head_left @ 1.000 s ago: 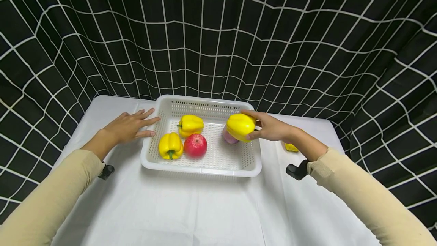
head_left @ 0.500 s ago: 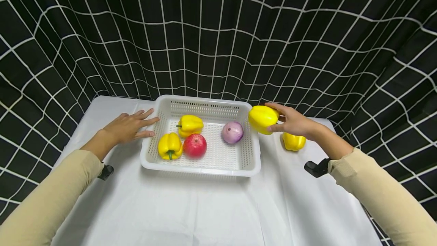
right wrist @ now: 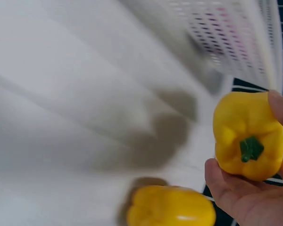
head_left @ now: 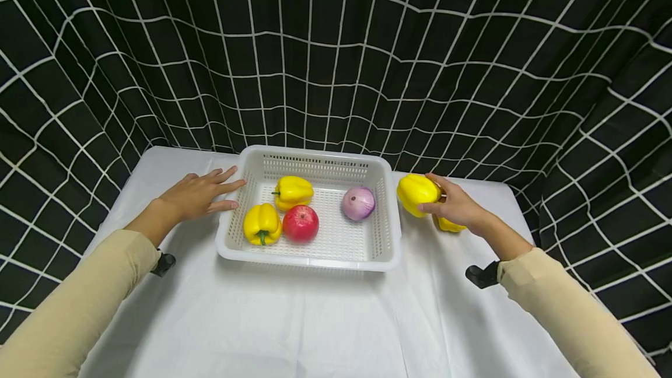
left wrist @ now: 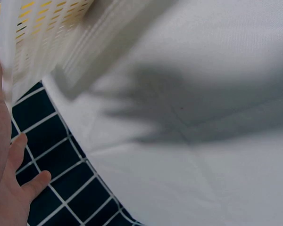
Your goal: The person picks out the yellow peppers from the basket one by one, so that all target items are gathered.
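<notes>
My right hand (head_left: 455, 203) grips a yellow bell pepper (head_left: 418, 194) just right of the white basket (head_left: 310, 262). In the right wrist view its green stem (right wrist: 250, 149) faces the camera, with thumb and fingers around the sides. Another yellow bell pepper (right wrist: 172, 207) lies on the table below it, partly hidden by the hand in the head view. My left hand (head_left: 196, 194) has its fingers spread, fingertips at the basket's left rim. Inside the basket are two yellow bell peppers, one at the back (head_left: 294, 192) and one at the front left (head_left: 262, 224), a red pomegranate-like fruit (head_left: 300, 224) and a purple onion (head_left: 359, 203).
A white cloth (head_left: 294, 319) covers the table under the basket. Behind and at both sides hangs a black curtain (head_left: 336, 63) with a white grid. A black strap piece (head_left: 482, 276) sticks out at the right wrist, another (head_left: 164, 264) at the left.
My right hand has carried the yellow bell pepper from over the onion, out past the basket's right rim, then lower toward the table. The onion is now uncovered. The left hand stays still.
</notes>
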{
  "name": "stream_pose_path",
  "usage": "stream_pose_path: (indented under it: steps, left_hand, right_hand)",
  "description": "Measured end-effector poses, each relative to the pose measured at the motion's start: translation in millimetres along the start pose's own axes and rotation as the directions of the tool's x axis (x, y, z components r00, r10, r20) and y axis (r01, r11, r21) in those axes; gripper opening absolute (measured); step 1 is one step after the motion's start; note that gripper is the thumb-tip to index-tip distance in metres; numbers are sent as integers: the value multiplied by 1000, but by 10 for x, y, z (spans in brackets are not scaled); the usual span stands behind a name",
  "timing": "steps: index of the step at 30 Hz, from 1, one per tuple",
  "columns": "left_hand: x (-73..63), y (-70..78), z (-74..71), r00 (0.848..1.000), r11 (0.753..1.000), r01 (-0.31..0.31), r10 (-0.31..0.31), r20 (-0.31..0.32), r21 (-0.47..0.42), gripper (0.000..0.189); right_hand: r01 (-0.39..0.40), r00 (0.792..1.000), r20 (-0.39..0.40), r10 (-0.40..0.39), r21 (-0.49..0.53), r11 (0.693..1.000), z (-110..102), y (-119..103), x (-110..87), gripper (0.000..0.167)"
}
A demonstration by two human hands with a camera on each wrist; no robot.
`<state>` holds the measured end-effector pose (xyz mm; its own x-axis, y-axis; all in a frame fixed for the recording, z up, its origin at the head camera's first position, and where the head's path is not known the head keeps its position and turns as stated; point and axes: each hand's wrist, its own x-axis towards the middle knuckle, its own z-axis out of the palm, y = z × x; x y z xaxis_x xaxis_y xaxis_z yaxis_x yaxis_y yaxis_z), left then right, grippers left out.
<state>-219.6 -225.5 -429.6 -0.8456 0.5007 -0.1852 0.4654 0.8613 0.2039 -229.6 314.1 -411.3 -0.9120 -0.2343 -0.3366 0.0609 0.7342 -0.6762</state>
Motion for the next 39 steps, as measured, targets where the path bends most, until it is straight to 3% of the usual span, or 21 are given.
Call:
stream_pose_path:
  steps: [8, 20, 31, 39]
  left_hand:
    - [0, 8, 11, 1000, 1000, 4, -4, 0, 2, 65]
    - [7, 11, 3, 1000, 1000, 12, -12, -4, 1, 66]
    - [12, 24, 8, 1000, 1000, 10, -10, -1, 3, 66]
    - [-2, 35, 5, 1000, 1000, 18, -18, 0, -2, 65]
  right_hand:
    - [-24, 998, -50, 27, 51, 998, 220, 248, 21, 91]
    - [-55, 998, -22, 56, 44, 998, 458, 447, 67, 90]
    - [-86, 994, 59, 87, -26, 996, 322, 294, 42, 98]
    - [-12, 998, 55, 17, -82, 997, 74, -42, 106, 104]
